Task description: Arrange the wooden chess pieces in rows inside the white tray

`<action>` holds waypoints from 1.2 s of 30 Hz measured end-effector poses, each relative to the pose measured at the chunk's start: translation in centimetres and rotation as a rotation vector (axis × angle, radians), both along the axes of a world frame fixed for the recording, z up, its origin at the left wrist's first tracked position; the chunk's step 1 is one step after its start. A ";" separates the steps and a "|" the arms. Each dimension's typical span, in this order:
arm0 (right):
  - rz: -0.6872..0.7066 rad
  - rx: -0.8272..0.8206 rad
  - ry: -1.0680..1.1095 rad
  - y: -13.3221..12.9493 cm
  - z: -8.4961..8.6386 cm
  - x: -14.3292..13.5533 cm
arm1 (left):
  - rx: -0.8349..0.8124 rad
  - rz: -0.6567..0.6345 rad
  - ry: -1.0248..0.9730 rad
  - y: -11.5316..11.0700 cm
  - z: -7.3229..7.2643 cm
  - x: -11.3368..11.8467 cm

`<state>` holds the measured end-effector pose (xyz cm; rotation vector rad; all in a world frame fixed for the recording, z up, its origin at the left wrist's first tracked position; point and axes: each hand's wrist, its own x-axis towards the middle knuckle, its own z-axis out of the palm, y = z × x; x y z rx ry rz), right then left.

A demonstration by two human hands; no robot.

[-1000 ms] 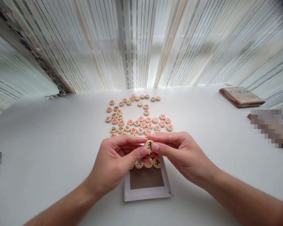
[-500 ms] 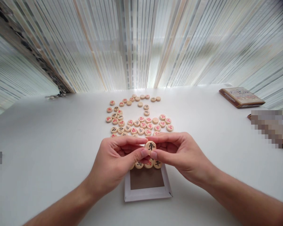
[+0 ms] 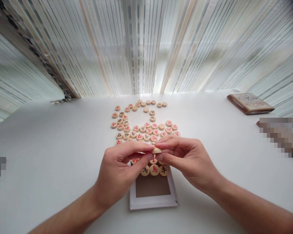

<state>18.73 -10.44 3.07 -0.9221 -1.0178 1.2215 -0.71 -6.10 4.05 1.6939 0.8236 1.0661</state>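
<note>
Between the fingertips of both hands is a round wooden Chinese chess piece (image 3: pixel 156 150), tilted so that its pale side faces me. My left hand (image 3: pixel 124 167) pinches it from the left, and my right hand (image 3: pixel 184 156) from the right. Below them lies a white box tray (image 3: pixel 153 205) with a brown bottom. Rows of chess pieces fill its far part; a red-marked piece (image 3: pixel 154 170) and a black-marked piece (image 3: pixel 163 170) show in the nearest row. My left hand hides part of the tray's left side.
Beyond the hands, many loose chess pieces (image 3: pixel 139 136) with red or black characters lie on the white table (image 3: pixel 63 146), some blank side up. A flat brown box (image 3: pixel 250 103) lies at the far right, near a blurred-out patch. Strip curtains (image 3: pixel 146 48) hang behind the table.
The held chess piece has been turned: its black character faced me before, and now its edge and pale side do. The view has shifted slightly.
</note>
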 end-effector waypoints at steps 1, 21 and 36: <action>0.000 0.009 -0.013 0.0 0.0 0.0 | 0.023 -0.003 -0.005 0.0 0.0 0.0; 0.084 -0.166 0.065 -0.1 -0.2 0.4 | -0.393 -0.076 -0.176 0.3 0.7 0.2; 0.137 -0.021 0.045 -0.2 0.1 0.3 | -0.400 -0.218 -0.234 0.7 0.9 0.4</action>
